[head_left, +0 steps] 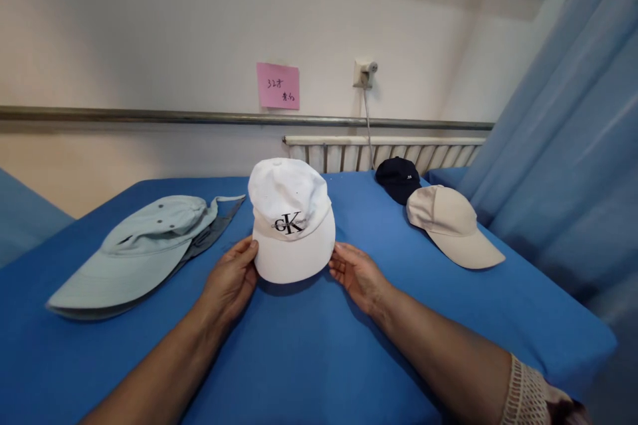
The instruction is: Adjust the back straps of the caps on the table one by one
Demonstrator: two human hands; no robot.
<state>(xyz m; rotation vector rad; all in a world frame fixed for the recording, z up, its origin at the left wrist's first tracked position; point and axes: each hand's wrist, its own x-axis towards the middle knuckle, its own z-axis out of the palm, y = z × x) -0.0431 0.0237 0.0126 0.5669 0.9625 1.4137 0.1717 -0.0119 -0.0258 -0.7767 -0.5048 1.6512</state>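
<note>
A white baseball cap (pixel 292 219) with black letters on its front is at the middle of the blue-covered table (pixel 309 352), brim toward me. My left hand (pixel 233 277) grips the left edge of the brim, thumb on top and fingers beneath. At the right edge, my right hand (pixel 357 277) holds the brim between thumb and curled fingers. The brim is a little above the cover, with a shadow below it. On the left lies a pale blue-green cap (pixel 149 239) with a long brim and a dark underside. A beige cap (pixel 448 222) lies to the right.
Behind the beige cap is a dark navy cap (pixel 399 179). A radiator (pixel 343 154), a metal rail (pixel 199 117) and a plugged-in socket (pixel 365 73) line the far wall. A pink note (pixel 278 85) is stuck there. Blue curtains (pixel 563 126) hang at the right.
</note>
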